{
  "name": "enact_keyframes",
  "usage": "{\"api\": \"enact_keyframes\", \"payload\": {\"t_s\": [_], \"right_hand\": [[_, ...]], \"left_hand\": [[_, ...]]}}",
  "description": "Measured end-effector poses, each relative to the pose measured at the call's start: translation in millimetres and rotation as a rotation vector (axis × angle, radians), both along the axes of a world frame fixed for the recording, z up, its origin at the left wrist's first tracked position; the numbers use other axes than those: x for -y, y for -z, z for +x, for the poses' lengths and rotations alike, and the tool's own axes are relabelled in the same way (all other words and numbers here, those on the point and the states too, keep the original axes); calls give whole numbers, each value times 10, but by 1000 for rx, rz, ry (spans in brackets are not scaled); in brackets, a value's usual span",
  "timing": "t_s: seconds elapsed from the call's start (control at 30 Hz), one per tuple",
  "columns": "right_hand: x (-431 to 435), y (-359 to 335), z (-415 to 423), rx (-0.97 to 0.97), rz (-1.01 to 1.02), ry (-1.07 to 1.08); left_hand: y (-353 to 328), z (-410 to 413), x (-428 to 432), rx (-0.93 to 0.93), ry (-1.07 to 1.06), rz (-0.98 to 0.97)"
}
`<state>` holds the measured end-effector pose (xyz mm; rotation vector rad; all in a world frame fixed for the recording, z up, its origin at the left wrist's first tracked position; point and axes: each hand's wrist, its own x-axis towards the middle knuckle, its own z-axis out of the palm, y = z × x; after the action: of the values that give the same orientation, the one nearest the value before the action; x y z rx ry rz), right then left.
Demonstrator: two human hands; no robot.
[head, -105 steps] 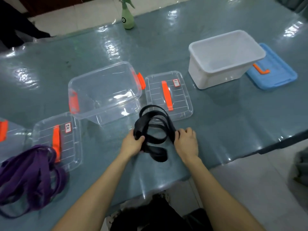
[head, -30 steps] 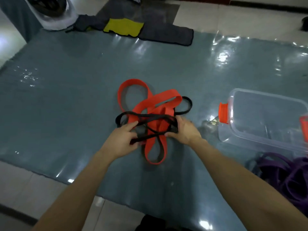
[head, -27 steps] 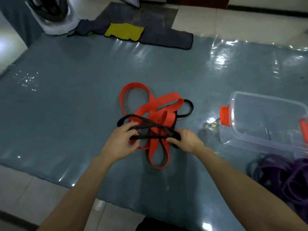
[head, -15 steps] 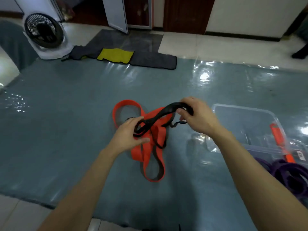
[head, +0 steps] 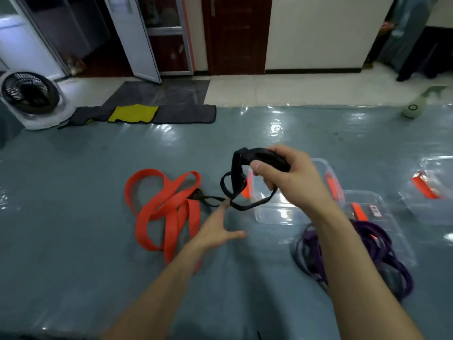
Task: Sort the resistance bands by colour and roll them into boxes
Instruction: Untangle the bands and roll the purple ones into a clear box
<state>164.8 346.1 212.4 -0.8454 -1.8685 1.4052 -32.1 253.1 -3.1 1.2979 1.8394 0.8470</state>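
Observation:
My right hand (head: 286, 177) grips a bunched black resistance band (head: 237, 175) and holds it up above the table. Thin loops of the band hang down and trail left to the pile of orange bands (head: 166, 209) lying on the table. My left hand (head: 218, 229) is open with straight fingers, its fingertips touching the trailing black loop just right of the orange pile. A clear box (head: 277, 212) with orange latches stands behind my right hand. Purple bands (head: 367, 253) lie heaped to its right, partly on a clear lid (head: 382, 212).
A second clear box (head: 436, 187) stands at the far right. A green spray bottle (head: 416, 106) is at the table's far right edge. On the floor beyond lie grey and yellow cloths (head: 137, 114) and a white fan (head: 29, 99).
My right hand has lifted the black band higher and to the right. My left hand has let go of it and opened. The view has tilted up and swung right.

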Motion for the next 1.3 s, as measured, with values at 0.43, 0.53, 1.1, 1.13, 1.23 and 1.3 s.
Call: {"api": "enact_keyframes", "payload": {"t_s": [0.43, 0.53, 1.1, 1.13, 1.23, 1.3], "right_hand": [[18, 453, 785, -122, -203, 107], [-43, 513, 923, 106, -37, 129], [372, 396, 1305, 493, 282, 149], [401, 405, 1354, 469, 267, 169], [429, 449, 1494, 445, 206, 247], [427, 453, 1536, 412, 184, 269]], "left_hand": [[308, 832, 269, 1, -525, -46], [152, 572, 404, -29, -762, -10], [-568, 842, -147, -156, 443, -31], [-562, 878, -146, -162, 448, -12], [-691, 722, -150, -81, 256, 116], [-898, 445, -111, 89, 52, 205]]}}
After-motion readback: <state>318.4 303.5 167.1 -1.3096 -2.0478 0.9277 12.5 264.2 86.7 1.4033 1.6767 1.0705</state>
